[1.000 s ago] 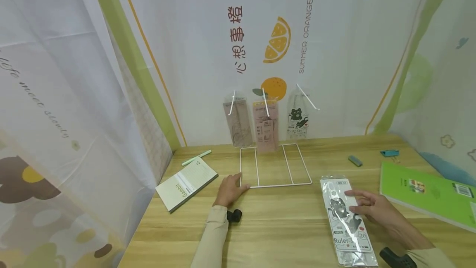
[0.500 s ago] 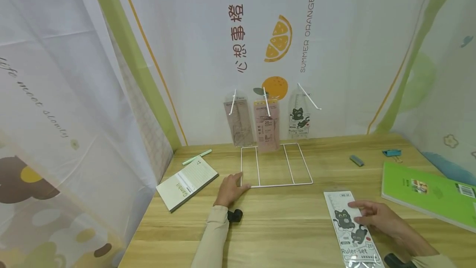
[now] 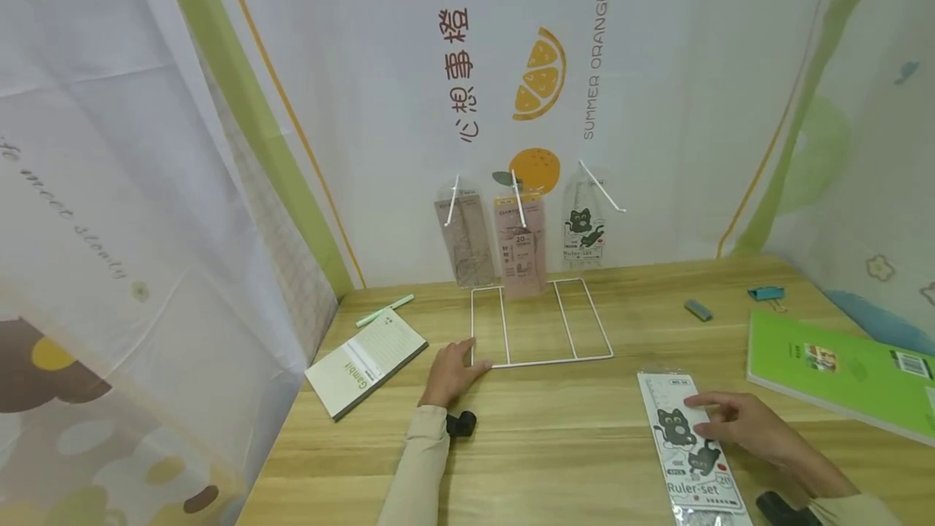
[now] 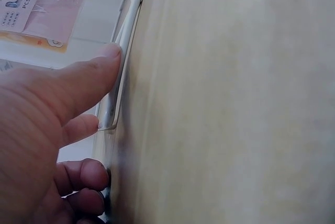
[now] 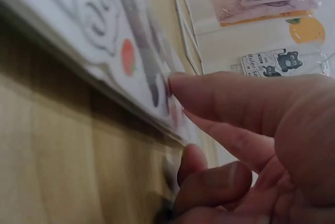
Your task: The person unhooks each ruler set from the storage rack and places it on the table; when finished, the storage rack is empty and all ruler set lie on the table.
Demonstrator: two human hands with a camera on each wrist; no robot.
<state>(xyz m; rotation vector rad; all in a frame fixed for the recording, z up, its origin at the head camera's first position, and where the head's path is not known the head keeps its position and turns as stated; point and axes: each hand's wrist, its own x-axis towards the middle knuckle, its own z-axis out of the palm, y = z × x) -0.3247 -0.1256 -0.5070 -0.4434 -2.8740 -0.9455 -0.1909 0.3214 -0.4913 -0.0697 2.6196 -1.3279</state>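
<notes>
My left hand lies on the wooden table, fingers touching the front left corner of a white wire rack. In the left wrist view the thumb presses against the wire. Three packets hang on the rack's hooks: a grey one, a pink one and a cat ruler set. My right hand rests with straight fingers on another cat ruler-set packet lying flat at the near right. The right wrist view shows a fingertip on that packet.
A notebook and a green pen lie at the left. A green book, a grey eraser and a blue binder clip sit at the right. Printed curtains enclose the table on three sides.
My right hand has slid the flat ruler-set packet toward me along the table, most of it in the first half second. The left hand has stayed on the rack's corner.
</notes>
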